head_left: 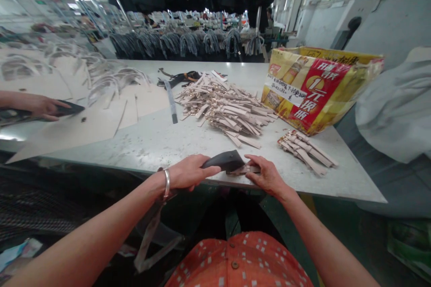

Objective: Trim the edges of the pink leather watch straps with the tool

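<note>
My left hand (190, 172) is closed round a black wedge-shaped tool (225, 160) at the near edge of the grey table (158, 139). The tool's tip rests on a beige strap piece (247, 170). My right hand (267, 174) presses that strap down against the table with its fingers together. A silver bangle sits on my left wrist. A big heap of beige straps with metal buckles (227, 110) lies just beyond my hands. A smaller, neat bundle of straps (306, 148) lies to the right.
A yellow and red cardboard box (316, 87) stands at the right rear. Another person's hand (43, 106) holds a dark tool over beige sheets (84, 121) at the left. A dark strip (171, 103) lies mid-table. White cloth (393, 107) hangs right.
</note>
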Available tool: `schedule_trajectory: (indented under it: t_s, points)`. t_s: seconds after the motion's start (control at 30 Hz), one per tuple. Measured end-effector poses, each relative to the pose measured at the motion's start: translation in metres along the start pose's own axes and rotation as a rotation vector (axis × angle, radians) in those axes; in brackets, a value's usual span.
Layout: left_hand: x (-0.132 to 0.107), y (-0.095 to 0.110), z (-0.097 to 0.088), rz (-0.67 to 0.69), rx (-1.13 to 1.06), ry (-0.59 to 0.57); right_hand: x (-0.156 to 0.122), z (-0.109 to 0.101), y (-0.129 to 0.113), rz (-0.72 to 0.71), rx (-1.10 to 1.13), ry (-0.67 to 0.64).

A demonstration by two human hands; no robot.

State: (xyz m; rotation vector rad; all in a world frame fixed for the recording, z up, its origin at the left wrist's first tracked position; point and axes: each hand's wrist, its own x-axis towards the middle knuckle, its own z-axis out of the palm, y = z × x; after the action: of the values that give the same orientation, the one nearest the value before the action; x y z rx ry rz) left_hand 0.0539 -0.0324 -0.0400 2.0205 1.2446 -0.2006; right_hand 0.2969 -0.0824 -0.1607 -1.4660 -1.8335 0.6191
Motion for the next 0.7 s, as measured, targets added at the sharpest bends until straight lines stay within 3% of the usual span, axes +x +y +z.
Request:
schedule_trajectory:
  t_s: [0.2,0.47,0.57,0.7]
  points:
    - [-0.019,-0.019,0.0,-0.046,-0.026,-0.007,0.0,0.001,-0.001,-0.014,0.009,0.018]
    - [0.0,-0.015,0.014,0.033,-0.051,0.082,0.003,-0.004,-0.011,-0.112,-0.126,-0.023]
    - [-0.007,-0.022,0.015,0.021,-0.084,0.141,0.004,-0.021,-0.007,-0.107,-0.185,0.042]
    - [-0.03,-0.037,0.019,-0.048,-0.193,0.176,0.004,-0.071,0.019,0.035,-0.299,0.285]
